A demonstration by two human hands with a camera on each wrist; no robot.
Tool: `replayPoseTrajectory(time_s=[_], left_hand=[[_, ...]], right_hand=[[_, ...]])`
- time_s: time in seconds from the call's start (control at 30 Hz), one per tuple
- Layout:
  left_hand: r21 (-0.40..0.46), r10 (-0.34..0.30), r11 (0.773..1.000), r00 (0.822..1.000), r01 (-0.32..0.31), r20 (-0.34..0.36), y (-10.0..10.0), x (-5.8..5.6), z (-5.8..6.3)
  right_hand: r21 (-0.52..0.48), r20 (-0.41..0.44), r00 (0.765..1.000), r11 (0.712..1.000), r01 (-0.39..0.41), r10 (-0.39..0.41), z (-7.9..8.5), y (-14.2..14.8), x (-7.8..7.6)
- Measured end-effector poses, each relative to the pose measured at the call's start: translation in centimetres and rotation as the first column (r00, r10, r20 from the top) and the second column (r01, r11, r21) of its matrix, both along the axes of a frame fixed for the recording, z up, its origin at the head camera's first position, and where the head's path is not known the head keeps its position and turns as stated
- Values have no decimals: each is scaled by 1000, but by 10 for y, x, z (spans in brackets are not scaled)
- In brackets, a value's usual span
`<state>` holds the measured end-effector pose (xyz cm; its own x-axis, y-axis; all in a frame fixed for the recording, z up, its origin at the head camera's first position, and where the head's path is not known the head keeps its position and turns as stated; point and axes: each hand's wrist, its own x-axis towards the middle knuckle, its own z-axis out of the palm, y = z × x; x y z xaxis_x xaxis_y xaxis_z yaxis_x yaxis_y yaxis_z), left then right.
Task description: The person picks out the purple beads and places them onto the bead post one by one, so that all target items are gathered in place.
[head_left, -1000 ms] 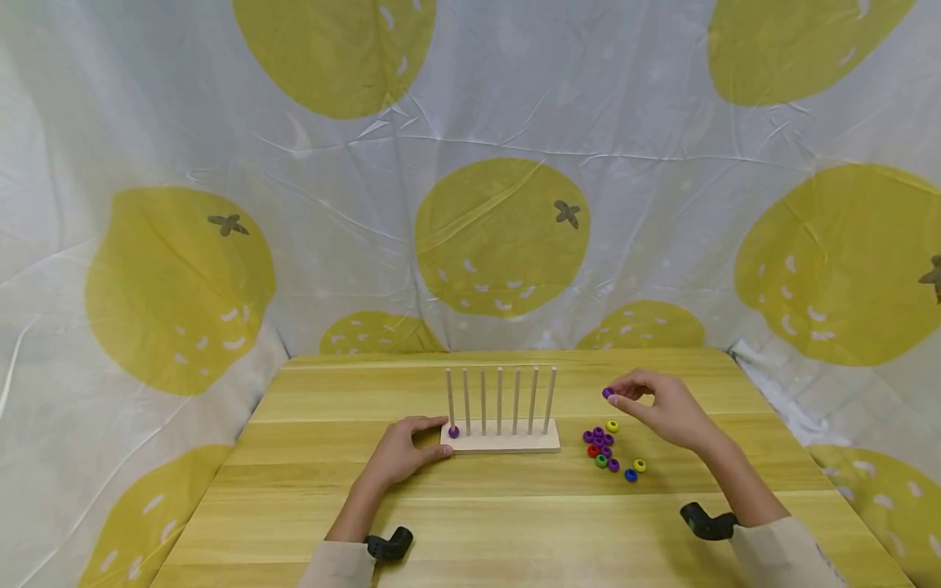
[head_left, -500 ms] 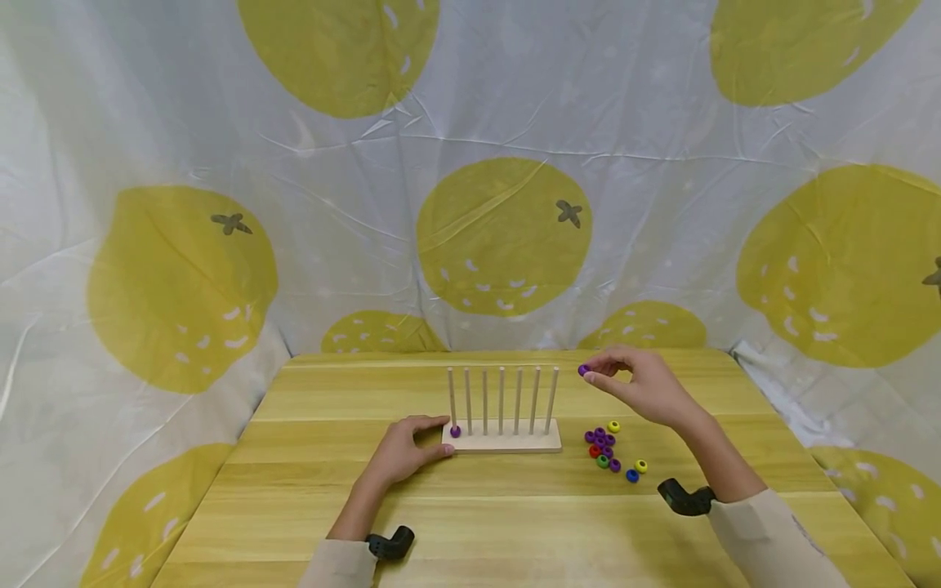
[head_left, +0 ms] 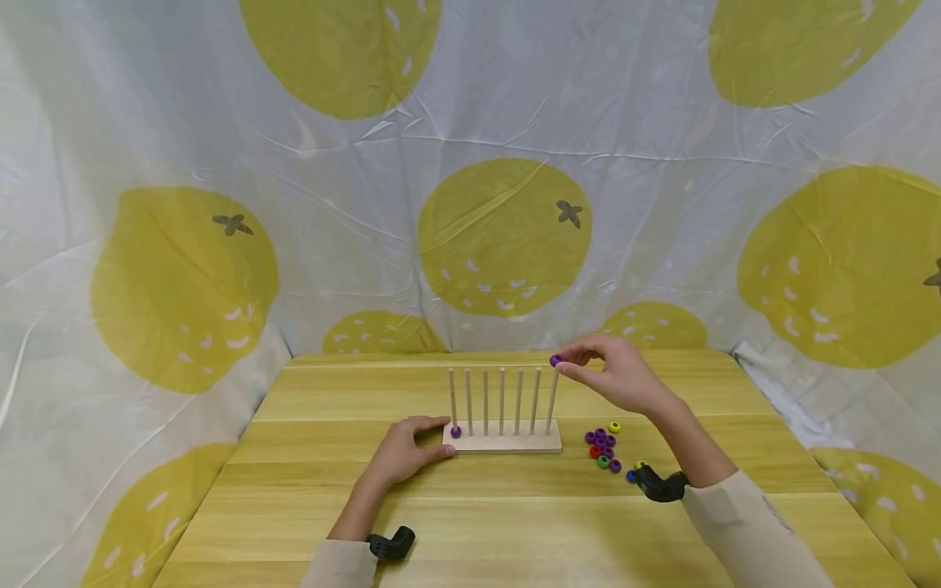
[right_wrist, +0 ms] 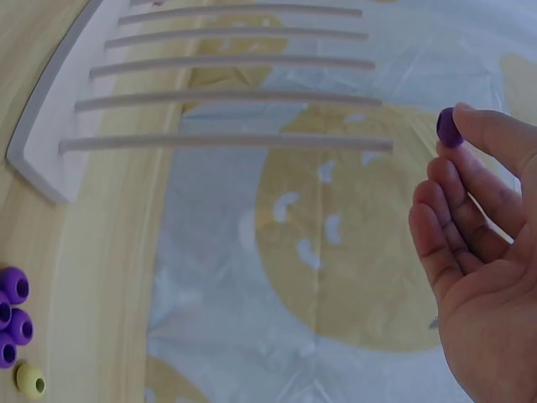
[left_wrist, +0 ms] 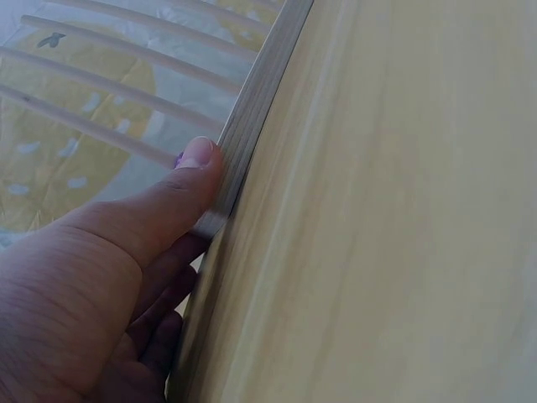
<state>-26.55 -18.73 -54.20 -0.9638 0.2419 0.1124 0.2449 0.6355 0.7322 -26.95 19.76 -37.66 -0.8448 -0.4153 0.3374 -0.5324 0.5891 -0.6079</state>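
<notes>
My right hand [head_left: 613,376] pinches a purple bead [right_wrist: 449,128] between thumb and index finger, its other fingers loosely bent. In the head view this bead appears at the top of the rightmost peg [head_left: 551,404]; the right wrist view shows it apart from the peg tips, with a small gap. My left hand [head_left: 404,449] holds the left end of the wooden peg stand's base [head_left: 507,443], thumb [left_wrist: 197,155] on the front edge and index finger behind. Several upright pegs rise from the base. Another purple bead [head_left: 456,432] sits at the bottom of the leftmost peg.
Right of the stand, loose beads lie on the wooden table [head_left: 500,523]: several purple ones [head_left: 600,442], a red [head_left: 595,452], a green [head_left: 604,462], and a yellow [head_left: 614,427]. A blue bead [head_left: 631,476] is partly behind the right wrist camera [head_left: 662,485]. A lemon-print cloth [head_left: 353,245] hangs behind.
My right hand has carried the purple bead up and left, from above the loose beads to the rightmost peg's top. The left hand stays on the stand.
</notes>
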Motion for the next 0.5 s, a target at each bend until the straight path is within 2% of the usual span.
replayPoseTrajectory(time_s=[0.27, 0.5], left_hand=[[-3, 8, 1000, 1000, -8, 8, 0, 1, 1], [-4, 2, 1000, 1000, -2, 7, 1, 0, 1]], right_hand=[[-12, -10, 999, 999, -47, 47, 0, -20, -9], [-28, 27, 997, 997, -67, 68, 4, -40, -15]])
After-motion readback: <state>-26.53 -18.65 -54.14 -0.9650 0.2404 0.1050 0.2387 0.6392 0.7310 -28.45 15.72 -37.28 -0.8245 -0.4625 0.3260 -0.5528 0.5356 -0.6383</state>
